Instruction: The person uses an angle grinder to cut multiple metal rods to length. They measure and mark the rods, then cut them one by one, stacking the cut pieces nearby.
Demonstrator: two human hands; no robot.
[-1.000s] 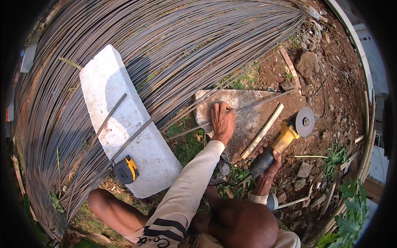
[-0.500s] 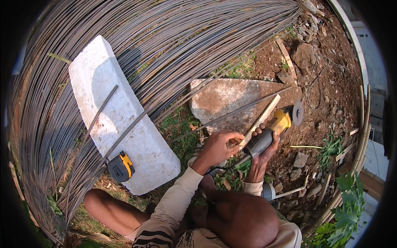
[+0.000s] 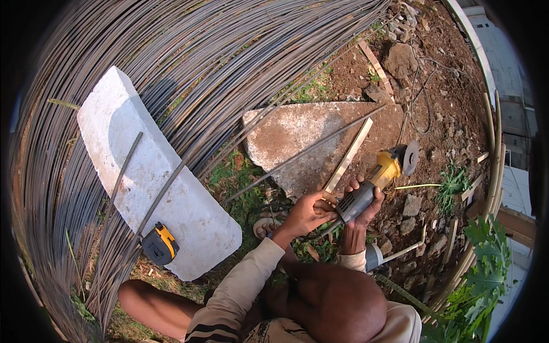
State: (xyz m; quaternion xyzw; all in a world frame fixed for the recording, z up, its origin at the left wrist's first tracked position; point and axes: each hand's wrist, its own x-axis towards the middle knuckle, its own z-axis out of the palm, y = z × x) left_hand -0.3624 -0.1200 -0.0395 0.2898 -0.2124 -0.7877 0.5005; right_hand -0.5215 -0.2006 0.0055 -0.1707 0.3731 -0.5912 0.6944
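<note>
My right hand [image 3: 366, 207] is wrapped around the grey body of a yellow and grey angle grinder [image 3: 366, 191], whose disc [image 3: 410, 158] points up and to the right. At its rear end, by the cord, the bent fingers of my left hand [image 3: 311, 214] press against the tool. A narrow wooden strip [image 3: 350, 153] slants up from behind my left fingers; I cannot tell whether it touches them. To the left, a white concrete block [image 3: 197, 214] bears dark steel rods [image 3: 166, 187]. A black and yellow tape measure [image 3: 160, 244] rests at its near left edge.
A large bundle of steel rods [image 3: 189, 74] sweeps across the left and back. A flat stone slab [image 3: 291, 128] lies ahead with one rod [image 3: 326, 151] crossing it. Stones, a wire loop [image 3: 424, 103] and leafy plants [image 3: 480, 263] are at the right.
The view has shifted, so most things appear further left. My left hand has drawn back along the grinder to its rear end. My right hand keeps its grip.
</note>
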